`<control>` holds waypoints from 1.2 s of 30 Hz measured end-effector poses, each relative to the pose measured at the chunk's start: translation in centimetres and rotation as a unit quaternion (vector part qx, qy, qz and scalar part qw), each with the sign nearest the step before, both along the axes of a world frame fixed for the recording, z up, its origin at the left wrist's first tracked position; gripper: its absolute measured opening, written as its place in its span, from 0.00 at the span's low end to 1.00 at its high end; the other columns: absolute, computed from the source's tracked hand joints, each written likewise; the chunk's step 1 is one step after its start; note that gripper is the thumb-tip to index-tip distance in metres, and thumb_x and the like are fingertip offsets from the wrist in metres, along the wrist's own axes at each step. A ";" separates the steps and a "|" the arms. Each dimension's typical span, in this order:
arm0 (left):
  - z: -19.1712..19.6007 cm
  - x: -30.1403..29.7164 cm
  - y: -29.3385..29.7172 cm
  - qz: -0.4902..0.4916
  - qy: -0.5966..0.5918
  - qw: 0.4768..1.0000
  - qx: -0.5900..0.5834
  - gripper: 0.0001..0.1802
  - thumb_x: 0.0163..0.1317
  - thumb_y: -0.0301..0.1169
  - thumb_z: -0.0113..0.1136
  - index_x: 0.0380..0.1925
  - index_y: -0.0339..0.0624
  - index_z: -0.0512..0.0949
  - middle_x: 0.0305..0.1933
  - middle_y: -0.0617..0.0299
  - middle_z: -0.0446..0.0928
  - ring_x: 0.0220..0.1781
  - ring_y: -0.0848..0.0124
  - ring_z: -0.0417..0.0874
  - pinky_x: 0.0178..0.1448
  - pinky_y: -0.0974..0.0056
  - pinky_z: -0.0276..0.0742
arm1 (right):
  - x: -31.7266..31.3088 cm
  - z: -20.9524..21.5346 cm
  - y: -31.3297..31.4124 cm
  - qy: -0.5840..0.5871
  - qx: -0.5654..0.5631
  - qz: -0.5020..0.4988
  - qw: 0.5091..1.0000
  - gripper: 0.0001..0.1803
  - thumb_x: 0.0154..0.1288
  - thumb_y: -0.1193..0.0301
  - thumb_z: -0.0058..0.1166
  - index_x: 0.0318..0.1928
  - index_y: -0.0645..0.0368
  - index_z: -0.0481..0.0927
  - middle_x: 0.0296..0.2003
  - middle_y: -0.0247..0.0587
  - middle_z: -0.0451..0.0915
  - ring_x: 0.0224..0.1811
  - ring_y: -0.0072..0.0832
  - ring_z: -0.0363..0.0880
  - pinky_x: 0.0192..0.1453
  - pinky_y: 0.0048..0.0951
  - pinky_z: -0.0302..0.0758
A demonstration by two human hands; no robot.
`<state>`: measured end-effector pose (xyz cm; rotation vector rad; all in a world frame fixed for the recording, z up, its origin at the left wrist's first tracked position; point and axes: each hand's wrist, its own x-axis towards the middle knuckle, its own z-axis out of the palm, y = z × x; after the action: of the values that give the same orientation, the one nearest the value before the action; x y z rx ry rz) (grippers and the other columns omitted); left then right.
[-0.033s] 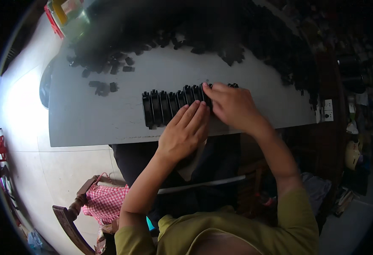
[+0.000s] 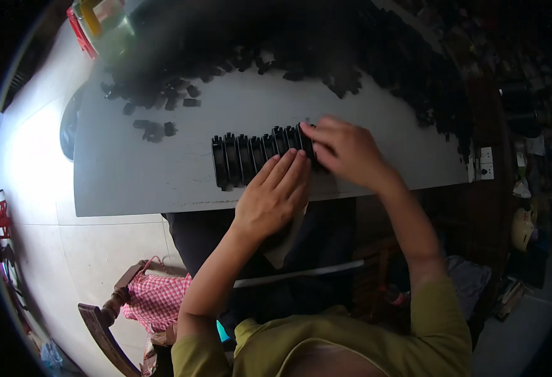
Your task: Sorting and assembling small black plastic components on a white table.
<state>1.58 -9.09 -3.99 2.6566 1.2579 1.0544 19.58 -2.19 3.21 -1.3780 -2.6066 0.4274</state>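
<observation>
A row of narrow black plastic pieces [image 2: 246, 157] stands side by side on the grey-white table [image 2: 131, 182], small teeth along the far ends. My left hand [image 2: 273, 195] lies across the near part of the row, fingers stretched out and its fingertips resting on the pieces. At the row's right end, my right hand [image 2: 348, 151] has its fingers bent, with the index fingertip and thumb closed about the black plastic piece [image 2: 303, 133] there. The palm and other fingers hide the rest of that end.
A large dark heap of black parts [image 2: 276, 38] covers the far side of the table, with a few loose black bits [image 2: 156, 129] at its left edge. A wooden chair [image 2: 109, 320] with a pink checked cloth [image 2: 156, 298] stands at lower left. White sockets [image 2: 486, 163] are at the right.
My right hand has shifted slightly and its fingers have turned. The black teeth seen earlier just beyond its knuckles no longer show. My left hand stays in place.
</observation>
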 end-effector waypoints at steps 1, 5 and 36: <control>0.3 -0.1 0.0 -0.011 -0.015 1.000 0.017 0.22 0.55 0.30 0.59 0.51 0.34 0.77 0.58 0.51 0.74 0.62 0.59 0.75 0.66 0.56 0.70 | 0.9 0.2 0.8 0.046 0.001 -0.063 0.997 0.16 0.63 0.67 0.55 0.50 0.56 0.81 0.39 0.42 0.80 0.34 0.40 0.81 0.39 0.39 0.77; 1.4 -0.8 -0.5 0.007 -0.050 0.998 0.041 0.20 0.54 0.28 0.59 0.49 0.37 0.79 0.57 0.53 0.76 0.61 0.60 0.76 0.66 0.55 0.69 | 4.7 -1.0 4.7 0.022 0.085 -0.324 0.942 0.15 0.65 0.59 0.57 0.38 0.58 0.85 0.33 0.42 0.82 0.33 0.37 0.81 0.36 0.39 0.77; 0.8 -1.3 0.1 0.007 -0.006 1.000 0.014 0.21 0.55 0.31 0.58 0.50 0.35 0.77 0.58 0.53 0.74 0.62 0.60 0.75 0.65 0.56 0.70 | -4.5 0.0 -0.6 -0.212 0.217 0.004 0.953 0.04 0.52 0.75 0.56 0.30 0.58 0.75 0.28 0.39 0.75 0.31 0.35 0.81 0.32 0.33 0.78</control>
<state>0.25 -8.97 -3.20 2.6620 1.2703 1.0955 15.07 -2.83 3.19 -1.4178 -2.7820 -0.4743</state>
